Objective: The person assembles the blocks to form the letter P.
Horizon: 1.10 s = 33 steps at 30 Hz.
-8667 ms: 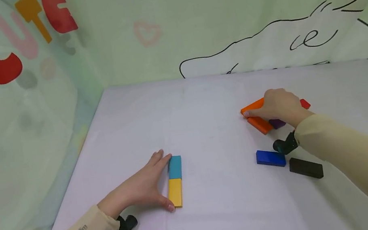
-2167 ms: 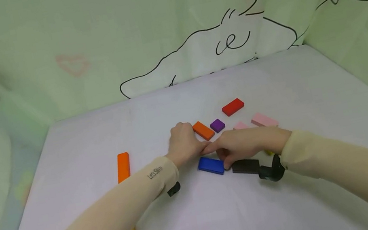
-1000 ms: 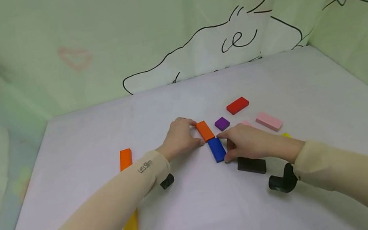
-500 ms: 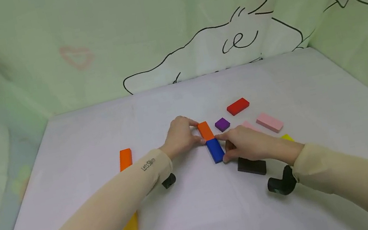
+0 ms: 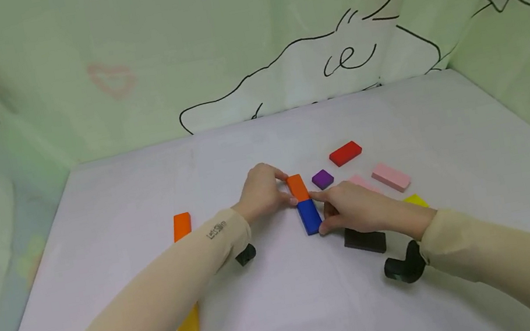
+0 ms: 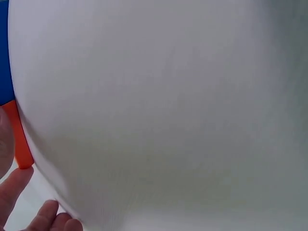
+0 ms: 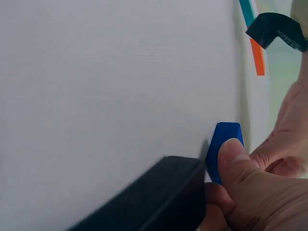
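In the head view, an orange block (image 5: 298,187) and a blue block (image 5: 310,218) lie end to end on the white tabletop, forming one straight strip. My left hand (image 5: 263,191) pinches the orange block, index finger at its far end and thumb at its left side. From the right, my right hand (image 5: 357,205) holds the blue block, with the index fingertip near the seam and the thumb at the near corner. The left wrist view shows the orange block (image 6: 22,144) meeting the blue one. The right thumb covers part of the blue block (image 7: 228,131) in the right wrist view.
A black block (image 5: 365,240) lies just below my right hand. Purple (image 5: 323,179), red (image 5: 345,153), pink (image 5: 391,177) and yellow (image 5: 416,201) blocks are scattered beyond it. Under my left forearm runs another strip, with orange (image 5: 182,225) and yellow (image 5: 188,326) ends showing.
An orange block has joined the teal-and-yellow strip at left. The blue block has turned from crosswise to line up with the other orange block. Over the last second both hands barely moved.
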Motion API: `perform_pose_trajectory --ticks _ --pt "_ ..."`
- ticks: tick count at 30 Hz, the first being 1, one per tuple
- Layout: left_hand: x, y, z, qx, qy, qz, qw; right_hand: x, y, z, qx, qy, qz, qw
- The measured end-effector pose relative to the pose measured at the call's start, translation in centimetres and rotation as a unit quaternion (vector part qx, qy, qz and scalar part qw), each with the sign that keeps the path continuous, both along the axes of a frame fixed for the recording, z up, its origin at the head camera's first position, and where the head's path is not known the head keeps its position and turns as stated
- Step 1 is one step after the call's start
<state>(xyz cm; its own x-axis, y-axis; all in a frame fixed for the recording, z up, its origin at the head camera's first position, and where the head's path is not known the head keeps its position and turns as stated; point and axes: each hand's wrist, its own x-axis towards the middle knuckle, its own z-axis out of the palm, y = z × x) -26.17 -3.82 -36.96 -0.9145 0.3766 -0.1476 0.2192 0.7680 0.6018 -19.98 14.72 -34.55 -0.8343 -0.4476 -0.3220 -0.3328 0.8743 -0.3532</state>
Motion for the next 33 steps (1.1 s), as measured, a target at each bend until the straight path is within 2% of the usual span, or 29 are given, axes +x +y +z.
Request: perform_pose_trajectory --ticks 3,10,15,19,24,27,33 --pt "-0.8 -0.8 0.4 -0.022 -0.004 -0.001 0.9998 -0.9 -1.3 0.1 0.004 -0.002 0.011 0.9999" --pt "-3.4 -3.7 1.8 -0.072 -0.026 -0.002 0.9971 -3.5 -5.5 0.6 0.039 -0.014 0.026 0.9988" --pt "-4.5 -6.4 2.5 -0.087 -0.053 0.001 0.9948 -5.0 -7.9 1.0 0.046 -0.016 0.045 0.9978" --pt "-4.7 -8.3 2.6 -0.090 -0.064 0.011 0.9938 -5.8 -9.2 1.1 0.027 -0.014 0.060 0.9977" --pt "-4.8 -10.1 2.0 -0.095 -0.068 0.018 0.9930 -6.2 -10.4 0.5 0.002 -0.017 0.070 0.9974" --pt "-4.7 -10.9 1.8 -0.086 -0.072 0.020 0.9935 -6.1 -10.9 0.1 -0.014 -0.015 0.068 0.9975" --pt "-4.0 -11.9 2.1 -0.069 -0.078 0.036 0.9939 -6.0 -11.2 -0.3 -0.039 -0.003 0.071 0.9967"
